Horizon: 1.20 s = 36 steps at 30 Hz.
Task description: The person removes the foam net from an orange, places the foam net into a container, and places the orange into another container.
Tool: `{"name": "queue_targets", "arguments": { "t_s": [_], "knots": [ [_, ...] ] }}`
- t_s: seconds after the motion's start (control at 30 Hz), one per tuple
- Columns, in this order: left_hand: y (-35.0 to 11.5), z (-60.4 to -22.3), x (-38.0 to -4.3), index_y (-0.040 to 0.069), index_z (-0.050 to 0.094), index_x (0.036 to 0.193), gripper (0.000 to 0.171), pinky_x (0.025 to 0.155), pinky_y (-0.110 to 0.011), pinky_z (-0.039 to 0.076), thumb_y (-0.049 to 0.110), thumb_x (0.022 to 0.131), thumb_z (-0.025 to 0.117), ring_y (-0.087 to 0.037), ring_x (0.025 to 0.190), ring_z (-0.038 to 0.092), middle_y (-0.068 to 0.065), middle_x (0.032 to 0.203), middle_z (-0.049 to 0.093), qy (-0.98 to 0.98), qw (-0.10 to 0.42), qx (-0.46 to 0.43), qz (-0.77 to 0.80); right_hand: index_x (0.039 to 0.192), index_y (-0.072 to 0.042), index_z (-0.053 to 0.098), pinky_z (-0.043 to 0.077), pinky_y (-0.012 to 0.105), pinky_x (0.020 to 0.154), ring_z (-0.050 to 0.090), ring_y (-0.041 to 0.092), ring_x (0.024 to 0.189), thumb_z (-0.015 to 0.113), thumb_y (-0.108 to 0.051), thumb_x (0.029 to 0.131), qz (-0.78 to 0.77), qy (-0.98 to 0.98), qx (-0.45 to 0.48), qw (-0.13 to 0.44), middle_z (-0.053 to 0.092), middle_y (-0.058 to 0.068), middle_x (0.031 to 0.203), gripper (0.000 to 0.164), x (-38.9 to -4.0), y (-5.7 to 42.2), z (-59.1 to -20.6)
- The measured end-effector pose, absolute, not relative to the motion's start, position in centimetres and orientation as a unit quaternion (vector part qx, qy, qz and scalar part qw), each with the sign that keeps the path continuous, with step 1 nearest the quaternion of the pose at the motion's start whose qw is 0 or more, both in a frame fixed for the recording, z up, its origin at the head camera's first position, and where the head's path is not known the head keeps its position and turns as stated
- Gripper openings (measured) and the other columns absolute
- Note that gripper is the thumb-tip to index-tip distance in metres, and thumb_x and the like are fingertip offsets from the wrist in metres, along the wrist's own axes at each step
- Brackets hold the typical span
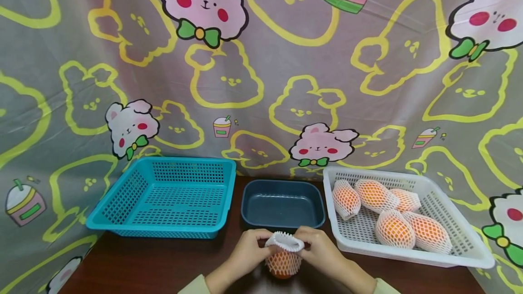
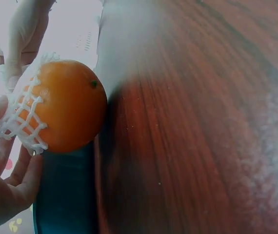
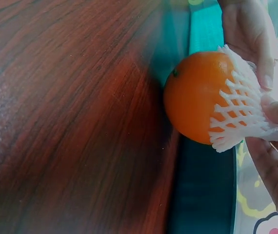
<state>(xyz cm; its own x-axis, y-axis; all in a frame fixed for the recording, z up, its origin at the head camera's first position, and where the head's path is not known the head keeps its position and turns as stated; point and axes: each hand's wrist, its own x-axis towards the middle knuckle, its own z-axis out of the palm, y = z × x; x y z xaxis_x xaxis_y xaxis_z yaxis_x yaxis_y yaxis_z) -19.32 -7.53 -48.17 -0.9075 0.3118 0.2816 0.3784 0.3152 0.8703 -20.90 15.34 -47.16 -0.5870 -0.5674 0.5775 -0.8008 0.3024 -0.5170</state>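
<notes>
An orange (image 2: 75, 107) sits low over the table at the near middle, its bare lower end with the green stem mark pointing down. Around its upper part is a white foam net sleeve (image 3: 239, 105), which gathers into an open, folded rim above the fruit in the head view. My left hand (image 1: 250, 252) pinches one side of that rim between thumb and fingers. On the opposite side my right hand (image 1: 323, 253) pinches the rim in the same way. Both wrist views show the sleeve covering only part of the orange.
Behind the hands stands a dark blue-grey tray (image 1: 283, 225). A turquoise plastic basket (image 1: 163, 229) is at the left. The white basket (image 1: 408, 257) on the right holds several oranges in foam nets (image 1: 395, 230). A patterned curtain (image 1: 261, 71) hangs behind the brown table (image 1: 163, 267).
</notes>
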Motion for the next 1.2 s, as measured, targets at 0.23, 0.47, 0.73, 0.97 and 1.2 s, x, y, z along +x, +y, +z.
{"name": "queue_targets", "arguments": {
  "t_s": [0.23, 0.47, 0.73, 0.97, 1.2],
  "knots": [
    [-7.5, -48.1, -19.3, 0.015, 0.079, 0.109, 0.033, 0.098, -0.036, 0.05, 0.029, 0.081, 0.088, -0.015, 0.113, 0.061, 0.001, 0.117, 0.069, -0.826, 0.001, -0.223, -0.517, 0.086, -0.015, 0.075, 0.051, 0.021, 0.061, 0.055, 0.0, 0.077, 0.077, 0.013, 0.074, 0.405, -0.809, 0.4, 0.145, 0.065, -0.01, 0.086, 0.031, -20.8, 15.3, -46.9],
    [-7.3, -48.5, -18.9, 0.011, 0.071, 0.125, 0.057, 0.096, -0.033, 0.05, 0.023, 0.074, 0.094, -0.014, 0.111, 0.061, 0.0, 0.122, 0.068, -0.824, -0.045, -0.222, -0.519, 0.087, -0.015, 0.075, 0.05, 0.02, 0.061, 0.055, 0.0, 0.077, 0.076, 0.014, 0.073, 0.395, -0.815, 0.397, 0.148, 0.064, -0.011, 0.085, 0.032, -20.8, 15.5, -46.8],
    [-7.0, -48.7, -19.0, 0.015, 0.064, 0.129, 0.067, 0.09, -0.029, 0.05, 0.021, 0.07, 0.096, -0.007, 0.102, 0.06, 0.01, 0.116, 0.066, -0.805, -0.082, -0.216, -0.546, 0.088, -0.014, 0.076, 0.05, 0.019, 0.061, 0.055, -0.001, 0.078, 0.076, 0.014, 0.072, 0.385, -0.814, 0.404, 0.16, 0.065, -0.01, 0.086, 0.033, -20.8, 15.6, -46.6],
    [-6.7, -49.6, -19.2, 0.017, 0.057, 0.139, 0.083, 0.096, -0.028, 0.048, 0.017, 0.067, 0.098, -0.006, 0.11, 0.06, 0.011, 0.125, 0.064, -0.791, -0.094, -0.247, -0.552, 0.088, -0.015, 0.075, 0.048, 0.017, 0.061, 0.054, -0.001, 0.077, 0.076, 0.013, 0.071, 0.369, -0.817, 0.406, 0.175, 0.065, -0.01, 0.087, 0.033, -20.9, 15.8, -46.0],
    [-6.4, -49.8, -19.6, 0.016, 0.057, 0.14, 0.081, 0.1, -0.03, 0.047, 0.016, 0.069, 0.097, -0.008, 0.112, 0.059, 0.009, 0.127, 0.063, -0.785, -0.097, -0.241, -0.562, 0.088, -0.014, 0.073, 0.048, 0.016, 0.061, 0.055, 0.0, 0.078, 0.078, 0.013, 0.071, 0.372, -0.81, 0.416, 0.184, 0.066, -0.008, 0.087, 0.033, -20.9, 16.0, -45.4]
  ]
}}
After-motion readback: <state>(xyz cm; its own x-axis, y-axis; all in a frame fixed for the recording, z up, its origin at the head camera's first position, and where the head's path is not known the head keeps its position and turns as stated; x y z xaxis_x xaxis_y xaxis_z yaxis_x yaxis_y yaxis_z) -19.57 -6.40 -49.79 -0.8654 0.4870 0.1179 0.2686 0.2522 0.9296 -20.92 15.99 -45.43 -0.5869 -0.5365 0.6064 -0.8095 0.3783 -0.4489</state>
